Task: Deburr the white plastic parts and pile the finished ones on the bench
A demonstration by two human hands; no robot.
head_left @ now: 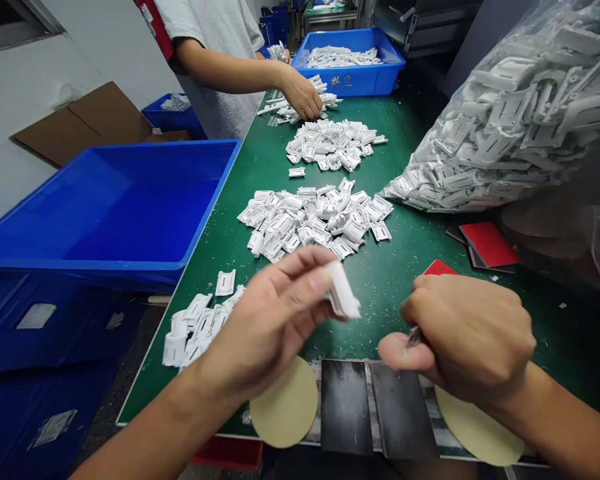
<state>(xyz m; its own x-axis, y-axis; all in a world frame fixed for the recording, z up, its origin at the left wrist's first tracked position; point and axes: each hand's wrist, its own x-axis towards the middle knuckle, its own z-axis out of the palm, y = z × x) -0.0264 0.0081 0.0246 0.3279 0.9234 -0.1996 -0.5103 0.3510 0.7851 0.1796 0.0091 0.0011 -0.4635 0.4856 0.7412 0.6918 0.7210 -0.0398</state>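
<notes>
A small white plastic part (344, 293) is pinched between the thumb and fingers of my left hand (275, 313), tilted above the table. To the right, my right hand (473, 333) is closed in a fist; a small dark, shiny tip shows between thumb and forefinger, its kind unclear. A loose pile of similar white parts (315, 220) lies just beyond my left hand. Another group of them (195, 327) is by the table's left edge, partly behind my left forearm. Below my hands are two dark rectangular sheets (347, 407) dusted with white, between two pale yellow discs (283, 407).
On the green table (220, 233) lie white shavings and red pads (490, 243). A bulging clear bag (520, 120) of white parts stands right. A blue bin (115, 207) is left. Across the table, another person's hand (303, 93) touches white parts near a blue tray (360, 83).
</notes>
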